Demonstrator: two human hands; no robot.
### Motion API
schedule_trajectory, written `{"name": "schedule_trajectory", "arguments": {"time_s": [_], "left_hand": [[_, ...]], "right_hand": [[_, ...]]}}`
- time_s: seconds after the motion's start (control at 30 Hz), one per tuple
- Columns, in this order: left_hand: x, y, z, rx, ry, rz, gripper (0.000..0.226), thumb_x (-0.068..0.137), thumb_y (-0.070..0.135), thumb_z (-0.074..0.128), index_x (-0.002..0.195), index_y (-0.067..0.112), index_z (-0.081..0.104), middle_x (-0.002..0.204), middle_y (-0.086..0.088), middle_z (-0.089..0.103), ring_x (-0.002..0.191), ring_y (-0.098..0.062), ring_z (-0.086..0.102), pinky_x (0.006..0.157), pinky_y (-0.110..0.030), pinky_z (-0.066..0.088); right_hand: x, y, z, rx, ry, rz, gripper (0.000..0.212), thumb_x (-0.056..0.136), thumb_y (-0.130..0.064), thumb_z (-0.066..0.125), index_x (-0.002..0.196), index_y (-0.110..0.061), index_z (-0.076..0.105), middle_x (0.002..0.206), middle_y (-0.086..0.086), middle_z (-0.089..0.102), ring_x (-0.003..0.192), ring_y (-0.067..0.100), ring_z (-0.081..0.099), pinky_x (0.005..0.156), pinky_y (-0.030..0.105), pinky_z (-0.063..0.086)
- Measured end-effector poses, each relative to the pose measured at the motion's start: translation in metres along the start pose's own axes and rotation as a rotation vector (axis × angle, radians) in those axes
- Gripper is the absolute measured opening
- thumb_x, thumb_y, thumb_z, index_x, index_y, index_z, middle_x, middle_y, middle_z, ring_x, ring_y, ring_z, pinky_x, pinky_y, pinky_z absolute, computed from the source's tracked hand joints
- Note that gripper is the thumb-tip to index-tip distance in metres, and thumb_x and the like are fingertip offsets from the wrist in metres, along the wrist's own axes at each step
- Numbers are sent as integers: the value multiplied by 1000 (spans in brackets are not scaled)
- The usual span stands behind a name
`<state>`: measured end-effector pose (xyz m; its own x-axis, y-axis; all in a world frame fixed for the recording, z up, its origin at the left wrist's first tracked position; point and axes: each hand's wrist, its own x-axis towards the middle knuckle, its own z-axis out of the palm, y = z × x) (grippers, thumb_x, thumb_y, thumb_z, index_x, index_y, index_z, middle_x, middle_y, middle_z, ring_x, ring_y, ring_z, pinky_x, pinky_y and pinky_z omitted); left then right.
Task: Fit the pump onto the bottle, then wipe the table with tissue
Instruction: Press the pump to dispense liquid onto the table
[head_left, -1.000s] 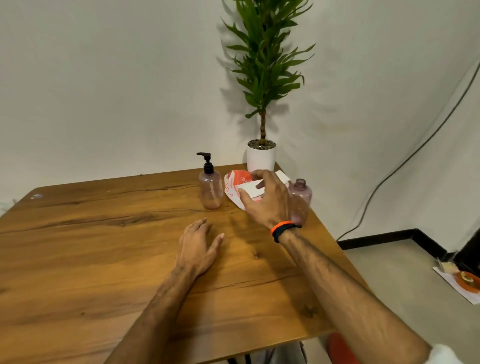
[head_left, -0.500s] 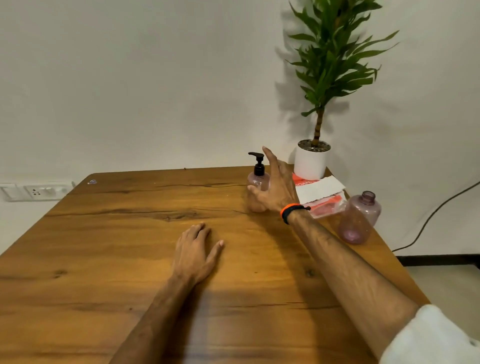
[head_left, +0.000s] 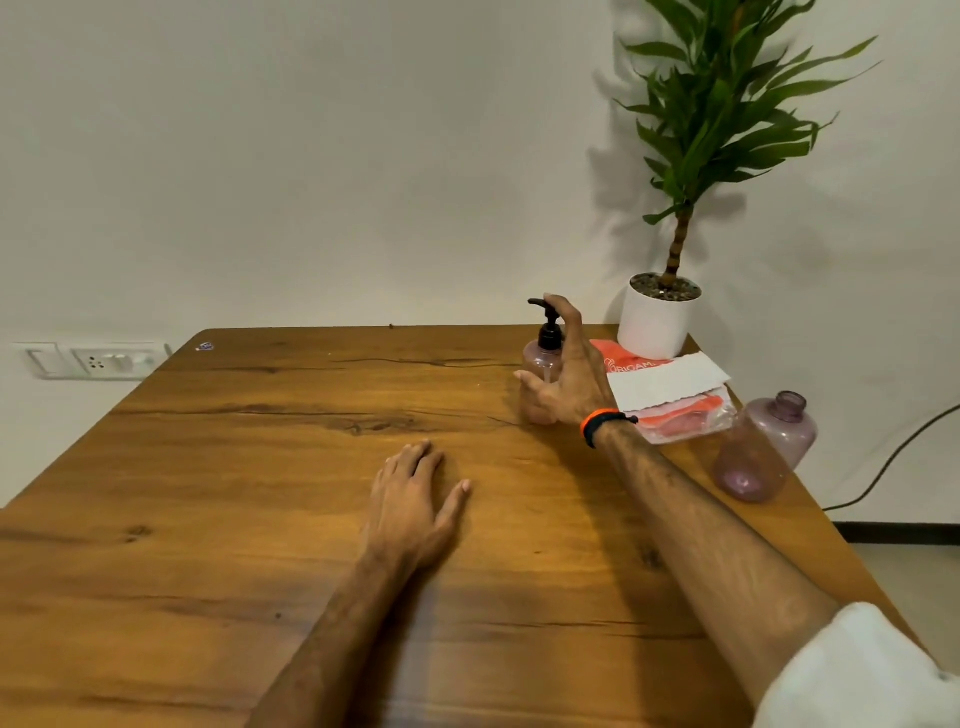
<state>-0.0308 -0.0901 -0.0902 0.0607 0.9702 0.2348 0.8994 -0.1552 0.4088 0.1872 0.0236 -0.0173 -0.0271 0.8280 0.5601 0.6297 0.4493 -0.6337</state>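
A small pink bottle with a black pump on top stands at the back right of the wooden table. My right hand, with an orange band at the wrist, wraps around this bottle: thumb in front, fingers behind, index finger up beside the pump. A second pink bottle with no top stands open near the right edge. Between them lies an orange tissue pack with a white tissue sticking out. My left hand rests flat and open on the table's middle.
A white pot with a tall green plant stands on the back right corner, right behind the tissue pack. A wall socket is at the left, and a dark cable runs down the wall at the right.
My right hand left the tissue pack and moved left onto the pump bottle, closing around it. The view swung left. My left hand stayed flat.
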Motion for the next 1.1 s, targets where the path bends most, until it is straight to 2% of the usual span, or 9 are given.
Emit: {"name": "schedule_trajectory", "arguments": {"time_s": [0.13,0.2,0.27,0.3,0.43,0.6,0.87,1.0,1.1], "left_hand": [[0,1,0,-17,-6,-2,73,85,65,32,140,19,48,153,-2,38,142,-20,30,118,-39,21],[0,1,1,-3,-4,-9,73,85,65,32,139,20,48,152,-2,39,142,-20,31,118,-39,23],[0,-1,2,16,-11,-14,72,86,67,32,139,20,49,151,-2,41,141,-20,32,117,-39,24],[0,-2,1,22,-19,-15,72,86,67,33,138,20,49,151,-2,41,141,-20,33,117,-40,25],[-1,1,-2,28,-21,-21,65,88,62,40,135,18,52,148,-4,45,138,-22,36,115,-40,29],[-4,4,-8,26,-39,-29,59,92,55,46,137,18,51,149,-5,44,139,-22,35,116,-41,28],[-10,4,-19,0,-55,-36,58,95,49,47,140,12,48,150,-8,42,140,-23,33,118,-38,25],[-23,-13,-31,11,-35,-34,57,96,45,49,139,9,48,150,-11,42,140,-25,34,117,-37,26],[-33,-32,-39,38,-20,-55,57,95,46,50,139,9,49,150,-11,42,140,-25,35,117,-38,27]], "right_hand": [[-12,-7,-5,27,-21,-57,96,67,-23,80,140,-46,22,115,-11,50,93,13,58,77,32,56],[-23,-12,-8,49,-46,-68,97,67,-25,80,141,-47,21,116,-14,47,96,6,56,76,19,52],[-37,-17,-10,72,-66,-85,97,68,-28,81,141,-47,21,119,-19,44,98,-6,52,75,4,42],[-45,-20,-12,80,-79,-95,97,68,-29,81,142,-48,20,120,-21,43,100,-8,51,78,3,40],[-74,-33,-19,117,-129,-111,100,68,-33,81,143,-50,18,125,-18,48,111,5,55,87,23,48],[-101,-41,-26,131,-121,-138,99,67,-37,80,144,-47,19,127,-11,57,109,6,61,91,25,51],[-104,-47,-30,119,-147,-160,105,65,-43,83,144,-49,14,137,-2,52,114,14,59,91,30,51],[-100,-47,-36,113,-180,-196,98,68,-38,81,142,-47,16,125,-7,52,105,11,59,87,25,49],[-98,-47,-44,30,-192,-225,95,69,-40,77,143,-45,18,119,0,56,99,17,61,80,28,52]]}}
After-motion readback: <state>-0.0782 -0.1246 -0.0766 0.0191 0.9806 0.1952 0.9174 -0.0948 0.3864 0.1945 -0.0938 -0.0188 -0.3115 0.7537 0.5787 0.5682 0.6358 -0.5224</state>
